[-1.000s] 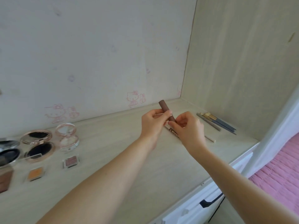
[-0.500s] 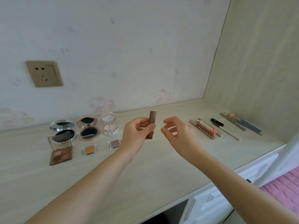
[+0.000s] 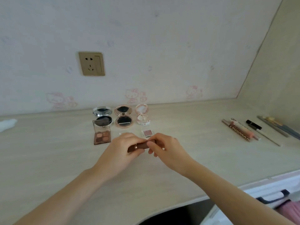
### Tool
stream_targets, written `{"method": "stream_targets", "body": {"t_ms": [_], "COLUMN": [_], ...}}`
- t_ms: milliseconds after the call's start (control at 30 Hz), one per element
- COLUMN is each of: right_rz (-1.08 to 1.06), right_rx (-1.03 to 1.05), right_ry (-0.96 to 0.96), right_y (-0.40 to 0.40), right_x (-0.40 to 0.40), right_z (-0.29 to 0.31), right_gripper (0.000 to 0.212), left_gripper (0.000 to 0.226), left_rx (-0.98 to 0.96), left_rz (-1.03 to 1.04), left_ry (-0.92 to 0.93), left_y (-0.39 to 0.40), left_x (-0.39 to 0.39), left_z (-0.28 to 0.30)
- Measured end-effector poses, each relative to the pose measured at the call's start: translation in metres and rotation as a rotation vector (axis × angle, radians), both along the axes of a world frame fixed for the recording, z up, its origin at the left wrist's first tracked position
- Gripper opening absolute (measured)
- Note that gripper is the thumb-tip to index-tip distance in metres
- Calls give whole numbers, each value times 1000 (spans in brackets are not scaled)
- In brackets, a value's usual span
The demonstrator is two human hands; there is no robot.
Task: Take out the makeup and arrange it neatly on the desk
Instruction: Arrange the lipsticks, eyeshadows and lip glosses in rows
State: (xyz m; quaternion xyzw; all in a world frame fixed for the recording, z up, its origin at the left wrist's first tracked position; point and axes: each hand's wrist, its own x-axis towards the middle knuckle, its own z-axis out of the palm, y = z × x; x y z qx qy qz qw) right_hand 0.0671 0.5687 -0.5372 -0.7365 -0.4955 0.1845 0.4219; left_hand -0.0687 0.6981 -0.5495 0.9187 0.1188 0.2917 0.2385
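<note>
Hands: left hand (image 3: 120, 150), right hand (image 3: 165, 150) grip brown tube (image 3: 140, 146); lettering unreadable.

Pale cartoon-cat wallpaper (image 3: 146, 38), gold wall socket (image 3: 91, 63), light wood-grain desk (image 3: 186, 168)

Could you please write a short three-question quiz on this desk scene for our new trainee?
1. True or false: both hands hold the brown tube.
2. Which item lies nearest the left hand? A) eyeshadow palette B) socket C) black lipstick
3. Fill in: the three open round compacts sit in a row near the ____.

Key: 1 true, the right hand grips its other end; 2 A; 3 wall.
</note>
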Motion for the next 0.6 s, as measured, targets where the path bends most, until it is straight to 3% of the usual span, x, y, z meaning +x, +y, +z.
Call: {"method": "stream_targets", "body": {"t_ms": [333,600], "right_rz": [67,20], "right_rx": [84,220], "right_ry": [307,189], "right_y": [26,32], "right_x": [-25,-33], "right_z": [-11,-27], "right_gripper": [13,14], "left_gripper": [24,34], "left_rx": [55,146], "left_rz": [141,154], "left_ry": [-56,-20], "left_y": [23,28], "left_x": [-47,-53], "left_z": [-20,-24]}}
